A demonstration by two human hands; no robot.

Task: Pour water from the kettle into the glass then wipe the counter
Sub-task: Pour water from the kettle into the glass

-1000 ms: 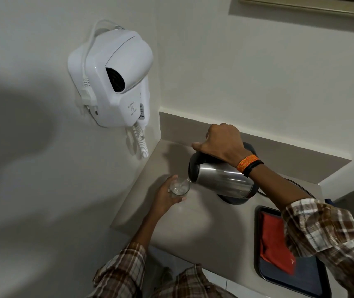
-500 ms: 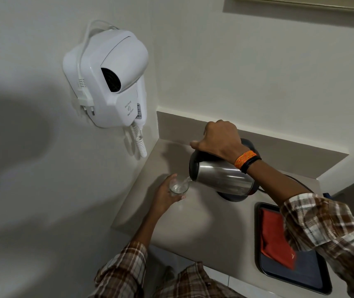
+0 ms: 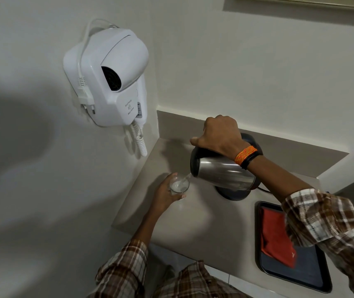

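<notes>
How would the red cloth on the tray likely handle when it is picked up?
The red cloth lies flat with soft folds on the dark tray, so it is probably floppy and light. It should drape from a pinch, and is unlikely to roll or break.

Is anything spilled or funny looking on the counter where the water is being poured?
No spill shows on the beige counter. Water runs from the tilted steel kettle into the clear glass. One oddity: the white wall hair dryer's plug hangs loose, not in a socket.
</notes>
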